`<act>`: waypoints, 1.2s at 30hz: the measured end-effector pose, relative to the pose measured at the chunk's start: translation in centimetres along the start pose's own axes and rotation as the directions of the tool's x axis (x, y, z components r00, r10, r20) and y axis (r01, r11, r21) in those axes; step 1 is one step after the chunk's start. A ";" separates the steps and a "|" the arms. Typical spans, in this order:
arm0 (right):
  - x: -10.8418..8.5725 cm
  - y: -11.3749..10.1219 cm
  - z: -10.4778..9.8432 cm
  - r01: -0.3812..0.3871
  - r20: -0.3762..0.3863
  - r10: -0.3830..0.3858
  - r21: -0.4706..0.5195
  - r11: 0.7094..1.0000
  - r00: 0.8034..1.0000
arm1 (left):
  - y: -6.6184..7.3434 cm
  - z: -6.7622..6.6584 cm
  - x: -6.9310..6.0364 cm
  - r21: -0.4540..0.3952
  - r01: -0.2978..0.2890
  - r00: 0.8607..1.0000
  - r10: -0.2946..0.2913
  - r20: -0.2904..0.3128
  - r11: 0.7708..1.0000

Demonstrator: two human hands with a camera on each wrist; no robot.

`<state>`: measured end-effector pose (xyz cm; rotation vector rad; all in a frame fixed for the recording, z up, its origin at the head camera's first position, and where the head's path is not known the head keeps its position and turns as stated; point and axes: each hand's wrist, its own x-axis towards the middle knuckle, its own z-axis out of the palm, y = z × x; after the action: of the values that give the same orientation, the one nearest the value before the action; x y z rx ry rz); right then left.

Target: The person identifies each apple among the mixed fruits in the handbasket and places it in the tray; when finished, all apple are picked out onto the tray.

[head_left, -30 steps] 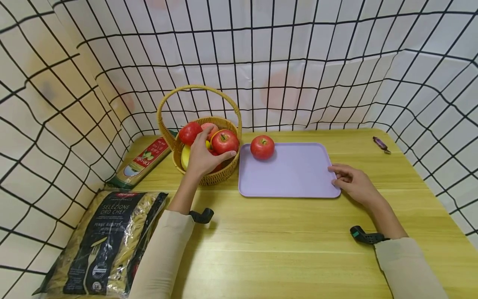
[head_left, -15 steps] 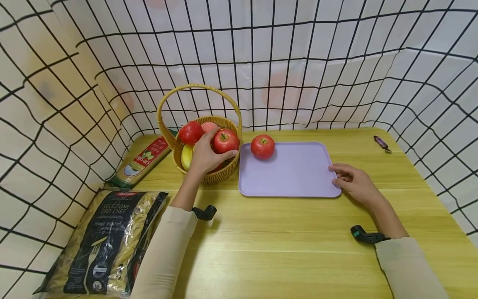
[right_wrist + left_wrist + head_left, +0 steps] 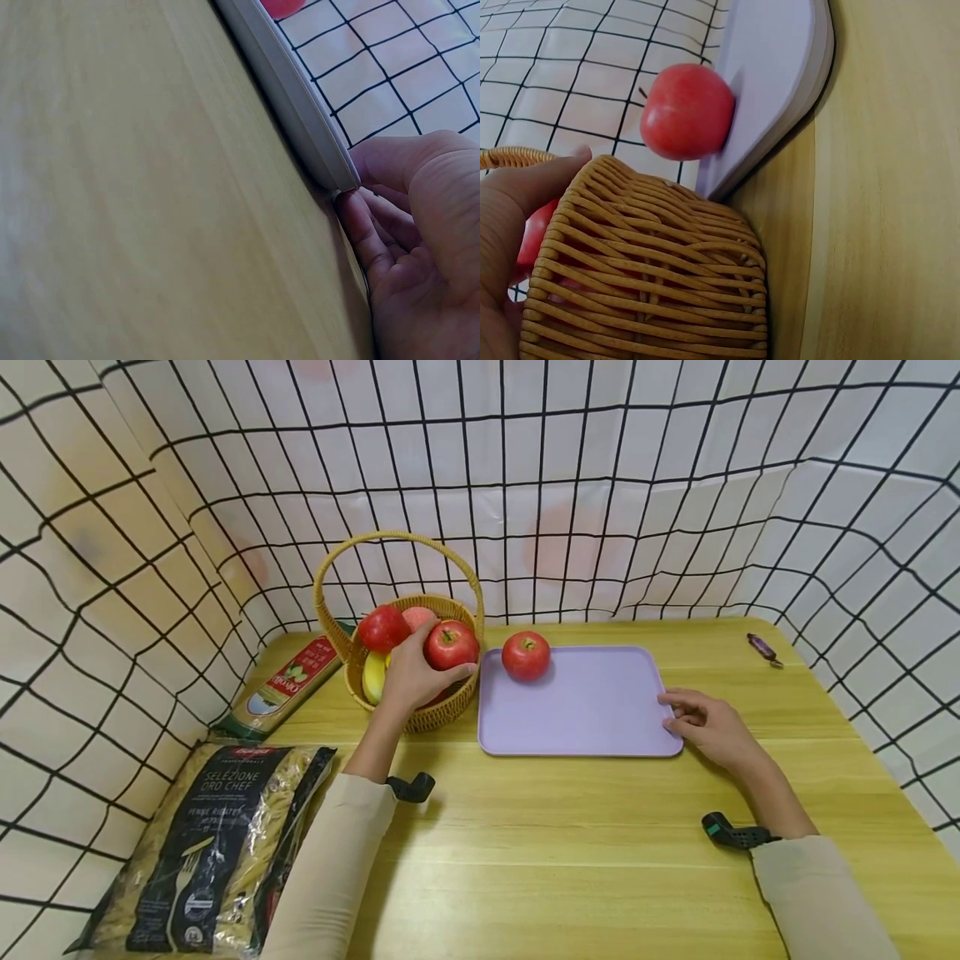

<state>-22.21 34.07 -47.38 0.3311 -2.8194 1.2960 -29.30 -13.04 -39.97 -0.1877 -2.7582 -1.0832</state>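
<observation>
In the head view a wicker basket (image 3: 437, 718) with a tall handle holds red apples, a banana (image 3: 373, 677) and a pinkish round fruit (image 3: 417, 617). My left hand (image 3: 412, 677) reaches into it, thumb and fingers curled round a red apple (image 3: 452, 644) at the right side. Its palm hides part of the fruit below. Another red apple (image 3: 384, 627) lies to the left of that hand. On a lilac tray (image 3: 585, 710) sits one red apple (image 3: 526, 656), near the back left corner. My right hand (image 3: 708, 727) pinches the tray's right edge between thumb and fingers.
A large bag of penne (image 3: 202, 852) lies at the front left of the wooden table (image 3: 570, 860). Behind it is a long red and green packet (image 3: 288, 689). A small purple wrapped item (image 3: 764, 649) lies at the back right. Grid-patterned cloth (image 3: 570, 468) walls the back and sides.
My left hand has shifted slightly to the right, its fingers closing in on the red apple, and more of the banana shows. The right hand and tray have stayed put.
</observation>
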 end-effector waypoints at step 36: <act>-0.1 0.2 0.0 0.017 0.000 -0.017 0.018 1.000 1.000 | 4.3 0.6 -2.7 -0.194 -0.201 0.979 0.188 -0.080 0.960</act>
<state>-22.16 34.23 -47.54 0.3554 -2.8001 1.3195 -25.97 -9.60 -38.13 -0.4355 -2.5110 -1.2881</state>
